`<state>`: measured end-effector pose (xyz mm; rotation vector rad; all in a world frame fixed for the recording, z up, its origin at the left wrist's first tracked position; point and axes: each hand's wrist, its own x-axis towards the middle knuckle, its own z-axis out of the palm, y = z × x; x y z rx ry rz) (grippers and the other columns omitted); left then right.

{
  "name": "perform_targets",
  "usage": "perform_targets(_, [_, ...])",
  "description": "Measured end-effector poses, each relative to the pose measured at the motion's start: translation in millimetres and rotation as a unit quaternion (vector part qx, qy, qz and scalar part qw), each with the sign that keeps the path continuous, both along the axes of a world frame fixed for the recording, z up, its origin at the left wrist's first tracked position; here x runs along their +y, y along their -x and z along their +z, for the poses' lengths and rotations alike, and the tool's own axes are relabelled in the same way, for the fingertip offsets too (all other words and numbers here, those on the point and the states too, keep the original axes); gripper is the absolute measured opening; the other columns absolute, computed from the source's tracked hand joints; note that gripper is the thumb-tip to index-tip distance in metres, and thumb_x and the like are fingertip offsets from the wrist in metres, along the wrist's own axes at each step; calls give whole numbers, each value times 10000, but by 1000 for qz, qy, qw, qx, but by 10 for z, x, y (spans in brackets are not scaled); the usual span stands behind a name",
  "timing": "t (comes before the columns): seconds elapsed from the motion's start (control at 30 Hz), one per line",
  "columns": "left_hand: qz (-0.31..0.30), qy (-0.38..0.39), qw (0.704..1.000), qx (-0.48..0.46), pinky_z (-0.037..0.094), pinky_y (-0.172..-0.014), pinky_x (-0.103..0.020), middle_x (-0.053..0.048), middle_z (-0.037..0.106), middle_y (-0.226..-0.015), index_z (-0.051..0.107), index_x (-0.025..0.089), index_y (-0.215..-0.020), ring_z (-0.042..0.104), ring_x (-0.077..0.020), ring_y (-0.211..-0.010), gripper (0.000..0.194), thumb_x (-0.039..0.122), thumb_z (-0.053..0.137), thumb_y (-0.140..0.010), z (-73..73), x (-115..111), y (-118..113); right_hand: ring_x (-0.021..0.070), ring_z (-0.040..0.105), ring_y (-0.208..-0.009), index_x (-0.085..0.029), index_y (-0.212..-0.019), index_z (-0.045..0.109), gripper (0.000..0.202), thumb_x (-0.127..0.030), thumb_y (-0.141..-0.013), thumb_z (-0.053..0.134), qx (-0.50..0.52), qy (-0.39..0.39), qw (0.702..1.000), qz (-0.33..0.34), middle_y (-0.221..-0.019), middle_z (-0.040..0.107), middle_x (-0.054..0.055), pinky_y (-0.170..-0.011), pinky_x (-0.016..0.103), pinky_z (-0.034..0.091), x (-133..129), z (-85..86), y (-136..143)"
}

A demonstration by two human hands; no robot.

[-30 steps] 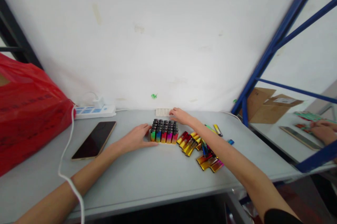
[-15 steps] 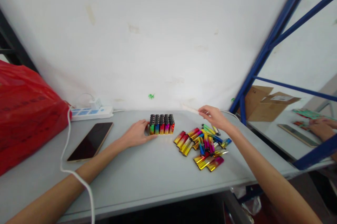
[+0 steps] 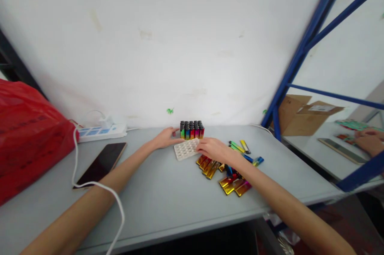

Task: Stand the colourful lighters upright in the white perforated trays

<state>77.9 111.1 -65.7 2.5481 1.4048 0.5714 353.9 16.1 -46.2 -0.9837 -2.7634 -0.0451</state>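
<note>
A block of upright lighters [image 3: 192, 130] with black tops and coloured bodies stands near the wall. My left hand [image 3: 165, 138] is at its left side, thumb and fingers apart, with a small reddish piece by the fingertips. In front of the block is a white tray [image 3: 186, 149] with rows of holes, slightly tilted. My right hand [image 3: 211, 149] grips the tray's right edge between thumb and fingers. Below my right forearm lies a loose pile of shiny lighters [image 3: 212, 169], partly hidden by the arm. A yellow lighter [image 3: 245, 146] lies beyond it.
On the left are a phone [image 3: 100, 164], a white power strip [image 3: 103, 132], a red bag [image 3: 30, 135] and a white cable [image 3: 115, 195] crossing my left forearm. A blue frame [image 3: 276, 121] and a cardboard box [image 3: 309, 117] stand right. Another person's hands [image 3: 370, 139] show far right.
My right hand has moved left and nearer, bringing the white tray from by the wall to in front of the upright lighters. The block and my left hand have shifted right and slightly back.
</note>
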Motion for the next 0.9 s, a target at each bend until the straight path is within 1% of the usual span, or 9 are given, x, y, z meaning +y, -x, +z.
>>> perform_targets(0.03, [-3, 4, 1000, -5, 509, -789, -340, -84, 731, -932, 721, 138, -1282, 673, -262, -847, 831, 806, 539, -822, 43, -26, 61, 226, 713, -1004, -168, -1034, 768, 162, -129, -1011, 613, 6, 12, 1000, 9, -1087, 764, 104, -922, 336, 537, 26, -23, -8])
perform_targets(0.1, [-1, 6, 1000, -19, 511, -819, -342, -88, 741, -974, 703, 127, -1314, 676, -255, -867, 846, 808, 489, -861, 120, -127, 177, 212, 708, -968, -165, -1009, 773, 157, -142, -1012, 618, 25, 39, 998, 34, -1027, 770, 91, -918, 323, 527, 57, -41, -50])
perform_targets(0.2, [-10, 34, 999, -20, 519, -842, -349, -87, 748, -1014, 725, 156, -1270, 690, -266, -906, 812, 822, 556, -836, 165, -397, 269, 203, 702, -935, -175, -1041, 779, 176, -221, -1038, 609, 63, 82, 993, 61, -999, 773, 79, -929, 327, 521, 51, -5, -151])
perform_targets(0.3, [-32, 39, 999, 1, 531, -919, -372, -102, 740, -1117, 709, 184, -1286, 696, -300, -1017, 844, 829, 690, -742, 111, -714, 210, 216, 687, -1023, -189, -1154, 763, 191, -241, -1023, 634, 117, 98, 987, 56, -1125, 748, 97, -983, 358, 515, 20, 70, -268])
perform_targets(0.4, [-32, 21, 999, -6, 514, -1018, -410, -121, 715, -1210, 703, 197, -1232, 665, -331, -1147, 754, 774, 725, -747, 30, -903, 71, 225, 665, -1082, -191, -1173, 758, 214, -239, -972, 705, 139, 115, 983, 35, -1203, 694, 111, -999, 370, 516, 8, 109, -366])
perform_targets(0.5, [-21, 22, 999, -22, 530, -1000, -415, -116, 706, -1175, 695, 195, -1156, 673, -323, -1107, 643, 693, 739, -752, -1, -915, 15, 230, 676, -1052, -203, -1116, 779, 197, -231, -921, 771, 104, 162, 981, 26, -1135, 713, 87, -1000, 373, 512, 25, 79, -423])
perform_targets(0.57, [-21, 39, 999, -22, 542, -975, -402, -103, 699, -1139, 690, 193, -1137, 681, -308, -1063, 616, 644, 765, -725, 13, -875, 77, 230, 683, -1058, -205, -1095, 785, 162, -229, -939, 751, 102, 181, 978, 28, -1112, 731, 80, -1015, 369, 502, 42, 37, -442])
perform_targets(0.73, [-16, 67, 997, -20, 556, -930, -386, -88, 685, -1101, 677, 176, -1183, 684, -285, -1003, 674, 611, 792, -682, 66, -856, 357, 234, 687, -1035, -197, -1156, 780, 212, -271, -967, 719, 113, 179, 977, 1, -1129, 734, 101, -1002, 366, 509, 96, -43, -462])
perform_targets(0.9, [-31, 60, 997, -33, 560, -906, -371, -70, 693, -1065, 694, 187, -1190, 689, -275, -972, 661, 592, 799, -679, 70, -923, 366, 247, 670, -1057, -198, -1075, 794, 187, -330, -960, 728, 121, 194, 973, 12, -1105, 722, 106, -980, 360, 516, 125, -61, -470])
